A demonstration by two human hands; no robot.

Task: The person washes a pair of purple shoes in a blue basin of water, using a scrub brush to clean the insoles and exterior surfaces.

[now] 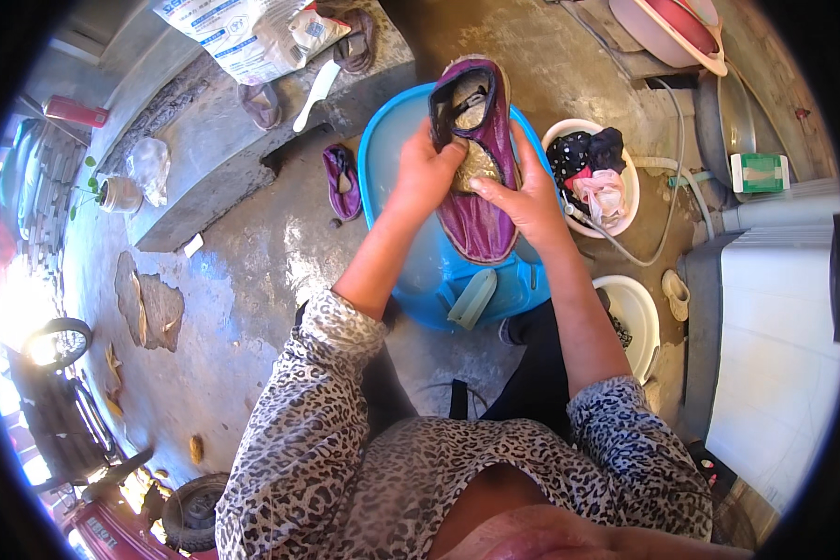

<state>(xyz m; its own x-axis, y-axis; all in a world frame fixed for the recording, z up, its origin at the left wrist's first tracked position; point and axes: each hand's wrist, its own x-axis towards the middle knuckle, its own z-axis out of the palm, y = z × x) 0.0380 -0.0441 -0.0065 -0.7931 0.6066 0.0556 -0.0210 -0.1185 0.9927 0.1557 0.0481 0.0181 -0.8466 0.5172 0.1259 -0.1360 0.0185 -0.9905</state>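
Note:
Both of my hands grip a wet purple shoe (pixel 481 220) above a blue plastic basin (pixel 409 262). My left hand (pixel 425 168) clasps one side, its thumb at the shoe's opening. From the other side my right hand (pixel 525 196) holds it, thumb pressed near the strap. The opening faces up and shows a tan insole. Cloudy water stands in the basin below. On the basin's near ledge rests a pale green scrubbing brush (pixel 473 299), bristles hidden. A second purple shoe (pixel 342 182) lies on the wet floor left of the basin.
Right of the basin stands a white tub of clothes (pixel 628 203), with a hose (pixel 661 248) beside it. Nearer is another white basin (pixel 633 297). A concrete ledge (pixel 203 175) at left carries a white-handled brush (pixel 316 96), a printed bag (pixel 245 42) and dark shoes (pixel 357 45).

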